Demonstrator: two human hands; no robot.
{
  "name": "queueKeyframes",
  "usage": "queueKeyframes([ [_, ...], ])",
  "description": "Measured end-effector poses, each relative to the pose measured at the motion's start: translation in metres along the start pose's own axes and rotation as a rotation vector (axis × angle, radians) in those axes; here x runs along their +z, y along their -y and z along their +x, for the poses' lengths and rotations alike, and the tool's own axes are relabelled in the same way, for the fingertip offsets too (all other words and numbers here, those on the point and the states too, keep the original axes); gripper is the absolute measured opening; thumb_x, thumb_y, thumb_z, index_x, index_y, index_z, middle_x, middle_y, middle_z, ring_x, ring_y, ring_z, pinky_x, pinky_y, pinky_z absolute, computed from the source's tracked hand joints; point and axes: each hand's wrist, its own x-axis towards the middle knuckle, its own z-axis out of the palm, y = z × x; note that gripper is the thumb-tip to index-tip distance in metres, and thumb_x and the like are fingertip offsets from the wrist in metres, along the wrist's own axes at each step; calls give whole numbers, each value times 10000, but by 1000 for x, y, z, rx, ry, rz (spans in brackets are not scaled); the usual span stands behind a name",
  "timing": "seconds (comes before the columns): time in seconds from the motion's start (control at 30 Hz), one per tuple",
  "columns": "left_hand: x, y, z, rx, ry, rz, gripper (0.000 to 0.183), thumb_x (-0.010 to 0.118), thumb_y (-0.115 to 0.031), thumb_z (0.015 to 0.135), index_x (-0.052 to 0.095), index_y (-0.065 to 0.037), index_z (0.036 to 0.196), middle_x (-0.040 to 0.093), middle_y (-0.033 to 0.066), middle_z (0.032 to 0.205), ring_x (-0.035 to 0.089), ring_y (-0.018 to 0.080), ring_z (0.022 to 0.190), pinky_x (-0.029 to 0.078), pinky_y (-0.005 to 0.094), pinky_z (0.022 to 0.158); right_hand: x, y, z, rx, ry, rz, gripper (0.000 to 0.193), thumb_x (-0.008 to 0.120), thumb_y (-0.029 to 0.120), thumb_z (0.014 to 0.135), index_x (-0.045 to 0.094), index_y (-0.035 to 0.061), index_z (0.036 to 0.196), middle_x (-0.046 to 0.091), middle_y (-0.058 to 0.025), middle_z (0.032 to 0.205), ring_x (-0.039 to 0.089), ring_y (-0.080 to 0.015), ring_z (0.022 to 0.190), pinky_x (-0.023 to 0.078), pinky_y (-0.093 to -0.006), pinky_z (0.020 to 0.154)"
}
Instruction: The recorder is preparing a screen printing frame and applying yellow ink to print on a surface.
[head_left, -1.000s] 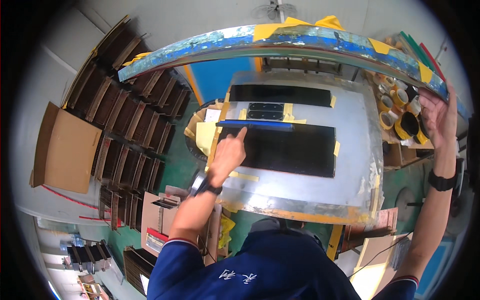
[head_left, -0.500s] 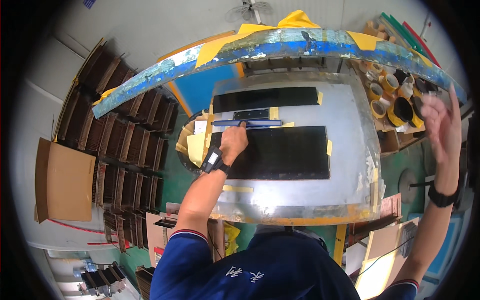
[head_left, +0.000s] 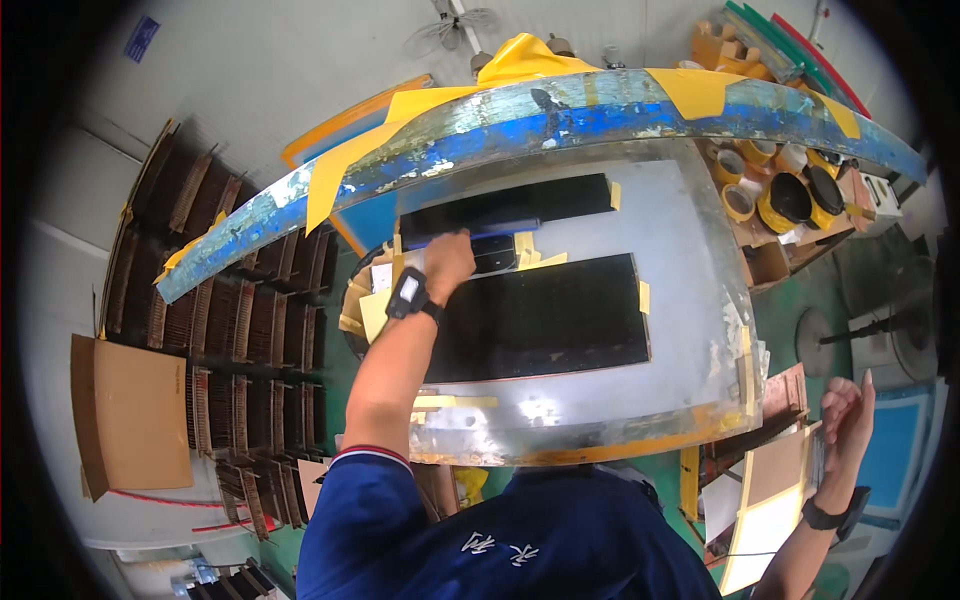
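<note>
My left hand [head_left: 449, 262] is closed on a long, narrow blue bar tool [head_left: 500, 228], somewhat blurred; my fist hides its grip. The tool lies across the lower edge of the far black panel [head_left: 520, 202] and just above a small dark plate [head_left: 494, 254]. A larger black panel [head_left: 540, 318] lies nearer to me. Pieces of cream tape [head_left: 644, 297] sit at the panels' edges on the pale worktable [head_left: 690, 340]. Off to the right, away from the table, my right hand [head_left: 847, 420] is raised with its fingers apart and nothing in it.
A worn blue frame bar [head_left: 590, 122] with yellow sheets [head_left: 690, 92] spans above the table's far side. Racks [head_left: 235, 330] and a cardboard box [head_left: 140, 415] stand left. Tubs [head_left: 785, 200] crowd a shelf at far right, near a fan [head_left: 910, 330].
My left hand has moved the blue bar tool away from me, from below the small plate to the far panel's edge. My right hand has dropped from the far right toward me.
</note>
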Motion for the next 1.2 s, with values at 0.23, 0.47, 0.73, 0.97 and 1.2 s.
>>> queueKeyframes([
  [0.23,15,-24,-112,-11,5,-23,587,551,-31,771,472,11,1350,638,282,820,668,419,745,562,469,682,-9,-30,-4,100,9,31,501,420,436,1013,632,12,848,637,-59,624,409,-32,344,233,-148,299],
  [0.47,12,-15,-49,-24,-36,7,322,506,-78,860,581,8,1162,682,227,820,685,364,810,555,454,710,-4,-36,-22,117,-58,-50,478,484,422,992,646,0,839,611,-39,601,409,-24,357,235,-146,306],
  [0.73,21,-4,-53,-27,-114,-8,356,462,-79,887,562,5,1218,674,224,824,676,364,829,548,462,712,-15,-44,-55,132,-104,-65,464,503,410,987,655,-3,840,594,-27,587,392,-31,356,225,-156,311],
  [0.97,-14,-10,-206,34,-98,-228,536,611,-85,806,523,-75,1334,615,262,823,635,411,657,522,483,613,-25,-58,-91,211,-226,-60,374,540,382,973,634,28,898,542,24,595,390,-19,381,233,-154,308],
  [1.2,-70,-87,-251,339,-196,-492,516,573,0,836,509,-31,1347,550,204,815,581,371,682,462,446,570,-9,-107,-132,312,-144,-201,269,600,322,917,685,68,885,641,30,678,472,-38,509,330,-188,448],
])
